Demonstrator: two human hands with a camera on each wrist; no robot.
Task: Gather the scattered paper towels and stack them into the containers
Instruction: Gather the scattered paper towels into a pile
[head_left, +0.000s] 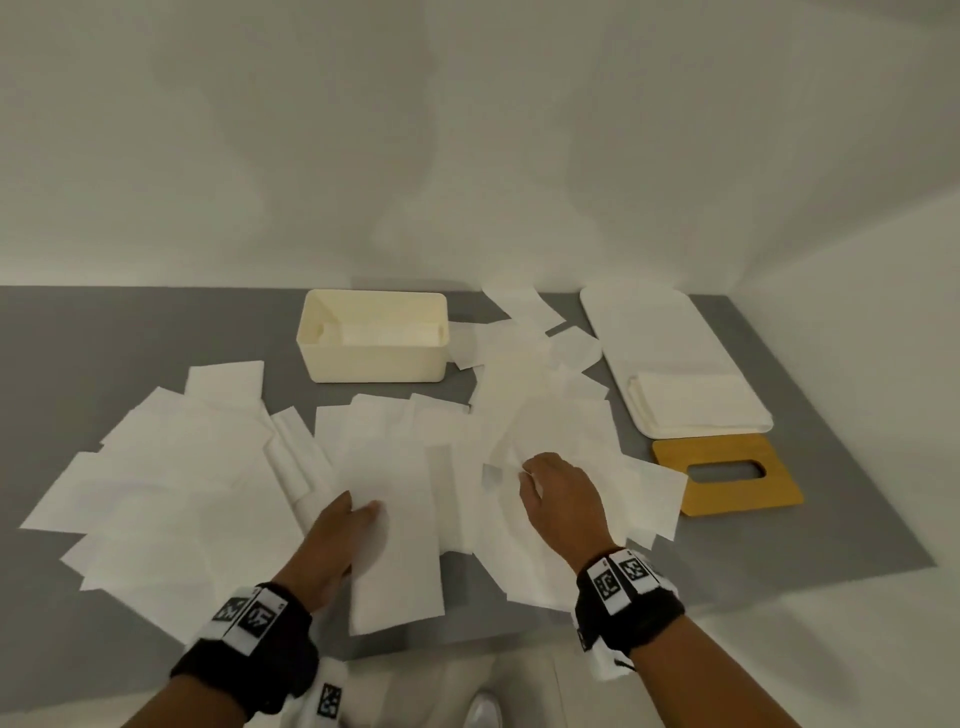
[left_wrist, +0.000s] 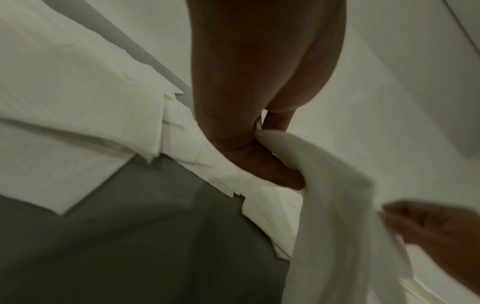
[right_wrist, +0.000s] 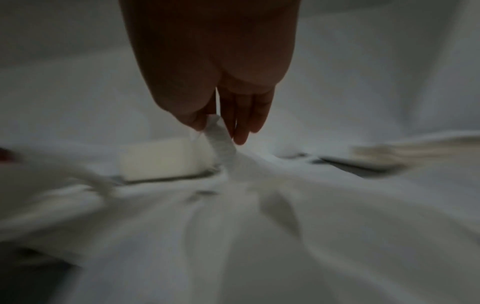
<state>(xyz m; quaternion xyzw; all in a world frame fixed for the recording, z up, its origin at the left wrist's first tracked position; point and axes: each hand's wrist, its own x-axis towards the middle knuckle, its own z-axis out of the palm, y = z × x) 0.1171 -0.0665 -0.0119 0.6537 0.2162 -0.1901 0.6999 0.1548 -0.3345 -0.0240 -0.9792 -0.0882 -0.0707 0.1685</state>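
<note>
Your left hand (head_left: 340, 540) pinches a long white paper towel (head_left: 395, 545) between thumb and fingers, and that sheet hangs lifted off the desk (head_left: 130, 322), nearer to you than the cream box (head_left: 374, 358). In the left wrist view the towel (left_wrist: 335, 205) bunches where your thumb (left_wrist: 272, 172) presses it against the fingers, so this grip is closed on the sheet.

Your right hand (head_left: 563, 499) sits nearer to you than the cream box and to its right, palm down over the heap. In the right wrist view its thumb and fingers (right_wrist: 244, 119) pinch up a narrow fold of another towel (right_wrist: 221, 139); that sheet's body lies on the pile below. The view is blurred, so finer detail is lost.

The scattered paper towels (head_left: 171, 467) cover the desk in front of the cream box, spreading left and right of it, many overlapping. The cream box stands open, with something pale lying flat on its floor. Right of the box lies a white tray (head_left: 670, 338) holding a folded stack of towels (head_left: 696, 405) at its near end. Just in front of that tray rests a wooden lid (head_left: 727, 499) with an oblong slot.
</note>
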